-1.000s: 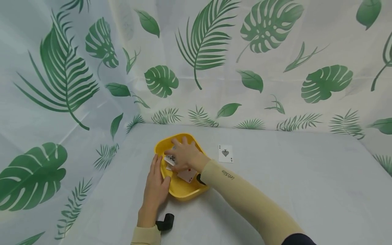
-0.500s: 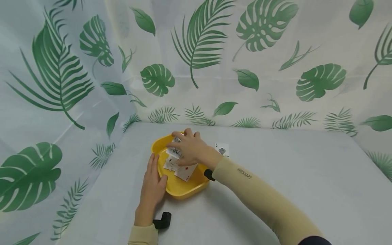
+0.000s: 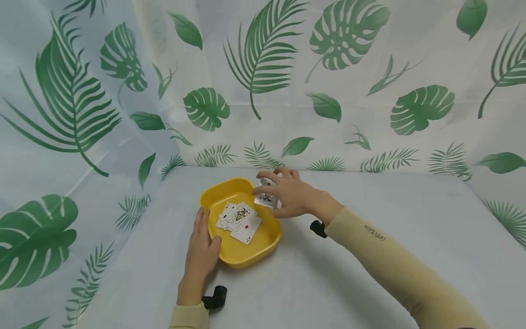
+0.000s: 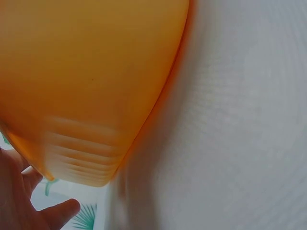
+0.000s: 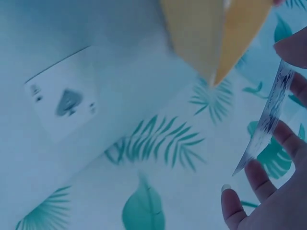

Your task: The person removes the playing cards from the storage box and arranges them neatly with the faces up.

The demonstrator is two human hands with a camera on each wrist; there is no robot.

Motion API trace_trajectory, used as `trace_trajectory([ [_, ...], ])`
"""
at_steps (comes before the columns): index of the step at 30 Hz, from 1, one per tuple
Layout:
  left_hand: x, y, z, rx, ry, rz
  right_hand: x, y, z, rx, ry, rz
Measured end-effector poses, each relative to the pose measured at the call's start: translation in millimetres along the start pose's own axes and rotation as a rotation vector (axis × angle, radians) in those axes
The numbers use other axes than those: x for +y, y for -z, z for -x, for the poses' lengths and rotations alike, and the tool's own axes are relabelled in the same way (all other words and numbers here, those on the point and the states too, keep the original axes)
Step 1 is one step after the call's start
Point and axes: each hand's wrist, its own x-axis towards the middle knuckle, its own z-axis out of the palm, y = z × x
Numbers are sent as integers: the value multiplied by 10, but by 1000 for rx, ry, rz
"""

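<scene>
My right hand [image 3: 292,194] holds a playing card [image 3: 266,195] between thumb and fingertips, just off the right rim of a yellow tray [image 3: 246,258]. In the right wrist view that card [image 5: 269,115] shows nearly edge-on, its printed face hard to read. Against the tray's left side my left hand [image 3: 201,249] rests with fairly straight fingers. Inside the tray several cards overlap, a joker [image 3: 241,214] on top and an ace of diamonds [image 3: 248,230] below it. On the table lies an ace of spades [image 5: 68,101], hidden behind my right hand in the head view.
A white cloth covers the table [image 3: 349,274]. Behind and to the left hangs a white curtain [image 3: 279,119] printed with green leaves. Black wrist mounts [image 3: 215,297] sit on both wrists.
My right hand has lifted the card out of the tray and carried it right, past the rim. The joker in the tray has come into sight. The left hand stays at the tray's side.
</scene>
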Motion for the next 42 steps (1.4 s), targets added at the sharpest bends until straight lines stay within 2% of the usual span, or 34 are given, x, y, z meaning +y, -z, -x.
trace_trajectory([
  [6,20,8,18,3,1,6,286,-51,273,-11,21,2],
  [12,26,7,18,4,-1,0,609,-159,603,-40,-6,-43],
  [20,15,27,23,-1,7,7,956,-416,871,-104,-70,-67],
  [30,-10,-11,23,-10,-2,22,1149,-629,1024,-164,-139,-73],
  [35,0,7,20,-12,-1,12,1246,-677,1020,-160,-148,-94],
  [42,27,1,32,-17,12,17,1269,-693,1004,-204,-195,-131],
])
